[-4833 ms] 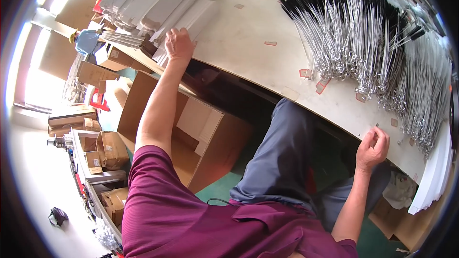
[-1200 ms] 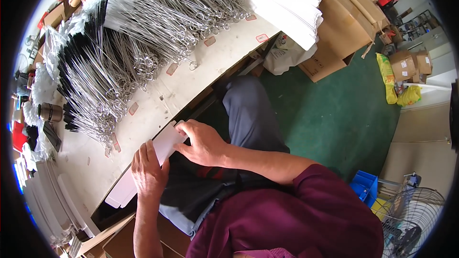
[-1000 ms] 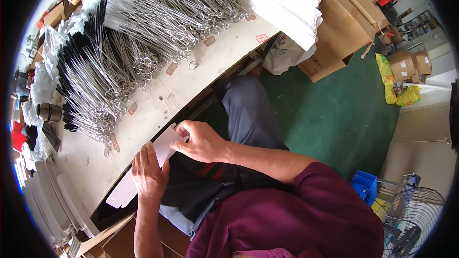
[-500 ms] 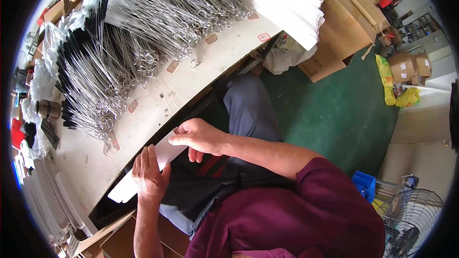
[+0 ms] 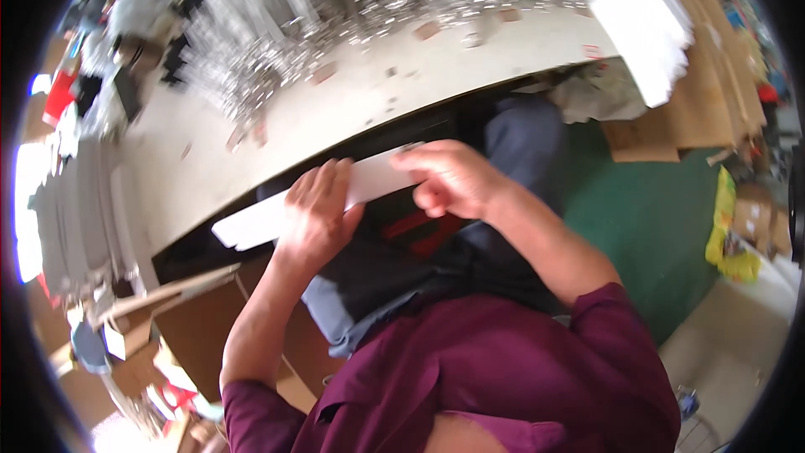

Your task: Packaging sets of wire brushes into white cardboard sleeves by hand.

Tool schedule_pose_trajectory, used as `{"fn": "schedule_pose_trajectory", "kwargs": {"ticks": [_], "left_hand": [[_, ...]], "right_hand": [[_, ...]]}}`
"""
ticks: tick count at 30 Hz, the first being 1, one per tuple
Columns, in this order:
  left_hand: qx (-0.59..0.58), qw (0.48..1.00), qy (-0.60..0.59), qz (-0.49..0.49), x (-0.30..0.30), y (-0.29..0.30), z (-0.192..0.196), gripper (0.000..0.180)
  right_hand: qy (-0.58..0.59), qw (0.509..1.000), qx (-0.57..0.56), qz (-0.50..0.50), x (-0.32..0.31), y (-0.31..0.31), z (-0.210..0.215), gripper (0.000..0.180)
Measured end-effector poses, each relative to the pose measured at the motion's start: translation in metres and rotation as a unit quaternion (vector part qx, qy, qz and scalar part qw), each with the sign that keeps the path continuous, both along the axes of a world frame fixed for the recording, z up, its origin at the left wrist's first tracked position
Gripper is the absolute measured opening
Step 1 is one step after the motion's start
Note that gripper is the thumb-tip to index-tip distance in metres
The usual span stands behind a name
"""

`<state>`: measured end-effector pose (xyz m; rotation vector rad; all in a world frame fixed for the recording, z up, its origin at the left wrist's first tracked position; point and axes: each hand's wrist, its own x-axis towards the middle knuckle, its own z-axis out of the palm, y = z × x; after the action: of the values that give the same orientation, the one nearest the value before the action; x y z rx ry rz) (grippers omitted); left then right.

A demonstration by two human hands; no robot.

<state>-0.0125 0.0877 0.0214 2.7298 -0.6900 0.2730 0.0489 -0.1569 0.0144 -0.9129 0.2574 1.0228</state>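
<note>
— White card strip [image 5: 277, 216], long and flat: where does it lie?
— Just below the front edge of the pale worktable [image 5: 335, 117], over the person's lap, running slantwise with its far end higher. It is off the tabletop, held in the air

— Who has hold of it?
— Both hands. The left hand [image 5: 317, 216] lies over the middle of the strip, fingers spread along it and closed around it from above. The right hand [image 5: 449, 180] pinches the upper end, fingers curled tight on the card

— So neither hand is loose?
— No, each is clamped on the strip; the lower end sticks out free past the left hand

— What is on the table beyond the strip?
— A blurred mass of silvery wire pieces [image 5: 335, 25] with dark ends, fanned across the far part of the worktable, well apart from the strip. A stack of white sheets [image 5: 646, 25] hangs off the table's right end

— And under the table?
— Brown cardboard boxes [image 5: 193, 319] below its left part, near the left forearm, and green floor [image 5: 654, 218] off to the right of the person's grey trouser leg [image 5: 524, 143]
</note>
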Motion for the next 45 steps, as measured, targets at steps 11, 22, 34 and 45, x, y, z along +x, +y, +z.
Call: {"fn": "schedule_pose_trajectory", "kwargs": {"ticks": [11, 22, 34, 45], "left_hand": [[-0.030, 0.998, 0.042, 0.039, 0.008, 0.000, 0.014, 0.063], [-0.044, 0.993, 0.101, 0.041, 0.020, -0.008, 0.029, 0.061], [0.001, 0.994, 0.100, 0.039, 0.021, 0.019, 0.040, 0.073], [-0.017, 0.994, 0.090, 0.058, 0.026, 0.025, 0.033, 0.071]], "right_hand": [[-0.765, 0.541, -0.348, -0.001, 0.006, -0.005, 0.033, 0.067], [-0.833, 0.386, -0.347, 0.192, 0.014, 0.029, 0.011, 0.049], [-0.836, 0.366, -0.357, 0.200, 0.033, 0.022, 0.023, 0.051], [-0.858, 0.384, -0.302, 0.156, 0.049, 0.022, 0.016, 0.056]]}}
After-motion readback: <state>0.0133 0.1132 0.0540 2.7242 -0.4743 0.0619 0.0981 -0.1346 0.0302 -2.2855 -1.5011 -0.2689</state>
